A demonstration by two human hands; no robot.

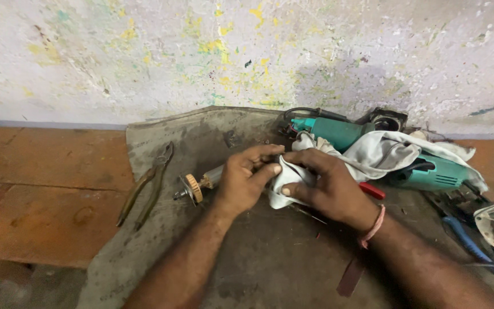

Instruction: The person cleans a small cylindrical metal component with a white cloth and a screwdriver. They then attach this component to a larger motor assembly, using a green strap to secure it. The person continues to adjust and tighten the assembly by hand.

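My left hand (241, 180) grips the motor shaft (198, 186); my right hand (324, 186) pinches the white cloth (293, 174) against it. Pliers (147, 186) lie left; teal grinder (430, 171) lies beyond my right.

Single head view, looking steeply down and forward from close above both hands; wall (247, 51) beyond them, mat (258, 257) under them, fills lower frame.

Left hand (241, 180) grips a motor armature (196, 187); right hand (324, 186) presses a white rag (288, 176) against it, pliers (147, 186) lying left.
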